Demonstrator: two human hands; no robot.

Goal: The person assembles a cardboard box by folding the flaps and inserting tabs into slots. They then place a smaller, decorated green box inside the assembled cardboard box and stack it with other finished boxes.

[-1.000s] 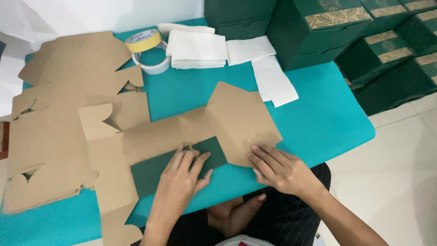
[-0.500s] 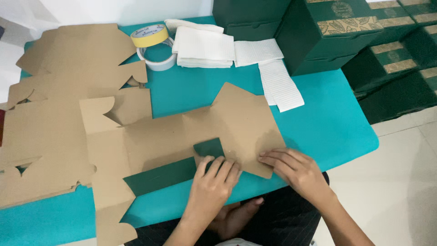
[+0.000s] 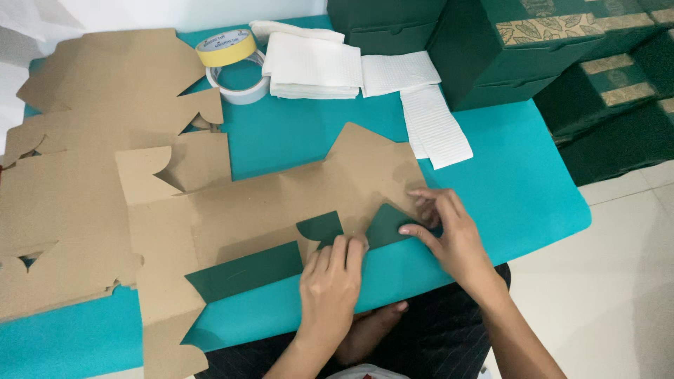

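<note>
A flat die-cut cardboard box blank, brown on top and dark green underneath, lies on the teal table. Its near flaps are folded over and show green. My left hand presses flat on the folded edge near the middle, fingers together. My right hand pinches and bends the green corner flap at the blank's right end. A longer green flap lies folded to the left of my left hand.
A stack of brown box blanks fills the left. Two tape rolls, folded white cloths and white paper strips lie at the back. Finished green boxes stand at the right. The table edge is near my body.
Both hands have slid right along the near edge of the blank. More of the green flap is folded over, and my right hand has taken hold of the corner flap.
</note>
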